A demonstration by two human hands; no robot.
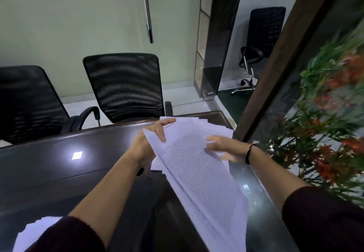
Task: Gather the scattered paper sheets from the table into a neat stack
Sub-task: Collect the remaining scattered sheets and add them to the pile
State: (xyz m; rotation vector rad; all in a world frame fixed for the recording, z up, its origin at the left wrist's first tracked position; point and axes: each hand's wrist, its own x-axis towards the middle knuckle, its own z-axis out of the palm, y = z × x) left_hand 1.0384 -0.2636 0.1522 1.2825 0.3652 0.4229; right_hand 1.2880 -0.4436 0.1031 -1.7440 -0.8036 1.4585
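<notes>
Mid-gather: left hand [155, 133] grips the far end of a loose bundle of printed sheets [197, 165] held over the tabletop's [59, 173] right side; right hand [220, 147] grasps its right edge. More sheets [37, 230] lie at the near-left corner. Next: square the edges, fetch those.

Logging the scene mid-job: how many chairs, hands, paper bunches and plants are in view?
Chairs: 3
Hands: 2, left hand, right hand
Paper bunches: 2, held sheets, near pile
Plants: 1
Total: 8
</notes>
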